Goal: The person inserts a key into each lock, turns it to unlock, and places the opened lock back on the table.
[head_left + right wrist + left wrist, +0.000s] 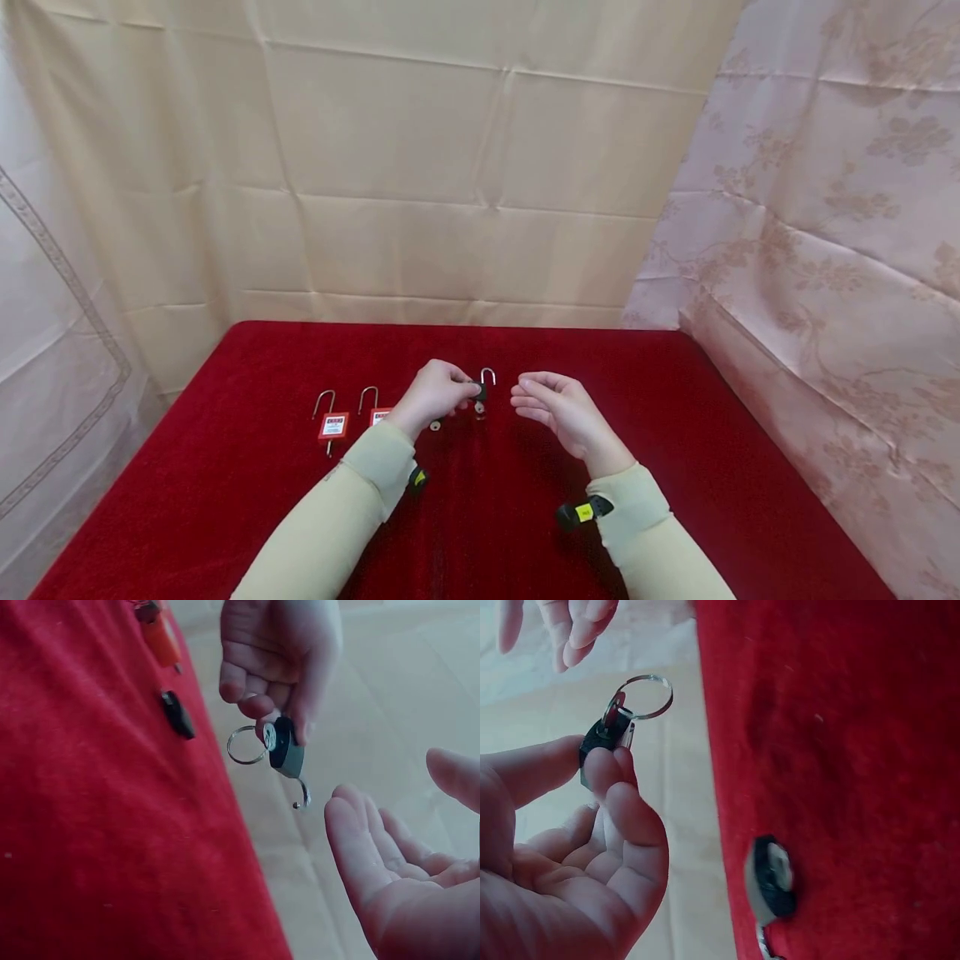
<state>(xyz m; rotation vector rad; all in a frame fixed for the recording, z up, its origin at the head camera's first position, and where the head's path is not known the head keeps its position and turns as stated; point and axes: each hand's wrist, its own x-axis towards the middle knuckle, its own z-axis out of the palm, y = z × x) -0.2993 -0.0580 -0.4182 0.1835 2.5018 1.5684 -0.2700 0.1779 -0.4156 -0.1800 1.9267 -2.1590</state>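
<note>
Between thumb and fingers, my left hand (429, 398) pinches a small black padlock (479, 391), lifted off the red cloth. Its thin shackle (306, 793) is swung open. A key with a round key ring (670, 696) sits in its lock end. Just to the right, my right hand (561, 410) hovers with fingers extended, touching nothing; a gap separates it from the padlock. A second black padlock (769, 879) lies on the cloth near the left hand, mostly hidden by that hand in the head view.
Red padlocks (333, 426) with white labels lie at the left of the red-covered table (675, 467), shackles open; the left hand partly covers one red padlock (380, 414). A beige curtain (450, 167) hangs behind, a floral curtain (832, 250) at the right.
</note>
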